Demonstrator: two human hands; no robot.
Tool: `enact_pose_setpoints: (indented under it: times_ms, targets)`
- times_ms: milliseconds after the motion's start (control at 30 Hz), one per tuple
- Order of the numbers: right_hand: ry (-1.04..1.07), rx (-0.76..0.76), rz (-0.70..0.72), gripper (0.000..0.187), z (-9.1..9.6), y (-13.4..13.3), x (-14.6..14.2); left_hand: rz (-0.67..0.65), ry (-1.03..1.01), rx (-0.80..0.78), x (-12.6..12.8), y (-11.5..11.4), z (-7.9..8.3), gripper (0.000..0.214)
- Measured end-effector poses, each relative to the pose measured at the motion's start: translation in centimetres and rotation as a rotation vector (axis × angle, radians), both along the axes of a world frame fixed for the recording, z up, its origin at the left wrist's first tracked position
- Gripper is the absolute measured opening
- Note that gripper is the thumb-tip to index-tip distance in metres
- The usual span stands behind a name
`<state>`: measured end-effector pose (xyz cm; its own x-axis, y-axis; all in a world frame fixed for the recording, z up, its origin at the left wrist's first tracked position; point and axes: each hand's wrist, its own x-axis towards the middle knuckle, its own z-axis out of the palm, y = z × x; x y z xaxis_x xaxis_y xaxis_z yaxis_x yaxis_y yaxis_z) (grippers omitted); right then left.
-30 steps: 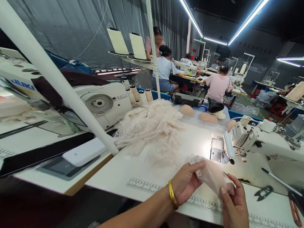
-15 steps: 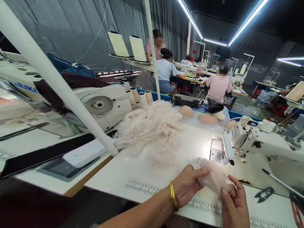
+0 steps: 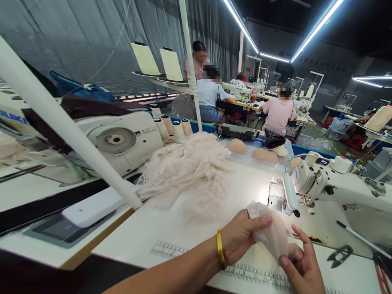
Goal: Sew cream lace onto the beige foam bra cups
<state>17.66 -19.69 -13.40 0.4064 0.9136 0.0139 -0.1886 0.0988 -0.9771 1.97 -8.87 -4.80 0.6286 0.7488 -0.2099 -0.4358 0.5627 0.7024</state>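
Between my two hands is a pale bra cup (image 3: 272, 230) covered with sheer lace fabric. My left hand (image 3: 243, 232), with a gold bracelet at the wrist, pinches the cup's left side, thumb on top. My right hand (image 3: 301, 261) grips its lower right edge between thumb and fingers, the index finger raised. Just beyond the cup stands a white sewing machine (image 3: 330, 183), its lamp lighting the needle plate (image 3: 277, 200). A heap of cream lace (image 3: 190, 167) lies on the white table (image 3: 128, 241) to the left. Thread snips (image 3: 339, 256) rest right of my right hand.
Beige cups (image 3: 237, 146) lie on plastic at the table's back, near a dark box (image 3: 237, 131). A white thread-stand pole (image 3: 76, 126) slants across the left, before another sewing machine (image 3: 122, 136). A white-shafted tool (image 3: 361, 237) lies at right. Co-workers sit at machines behind.
My view has shifted slightly, moving the surroundings left. The cup is tilted a little more upright, and my right hand has slid slightly down along its edge.
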Motion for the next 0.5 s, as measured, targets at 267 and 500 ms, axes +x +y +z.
enact_pose_setpoints:
  times_ms: [267, 500]
  targets:
    - [-0.84, 0.198, 0.415, 0.023, 4.0, 3.4, 7.0, -0.577, 0.265, 1.362, -0.7, 1.8, 2.1, 0.013]
    - [-1.509, 0.417, 0.449, 0.037, 5.3, 8.8, 8.9, -0.654, 0.571, 1.991, 2.3, 7.0, -1.5, 0.035]
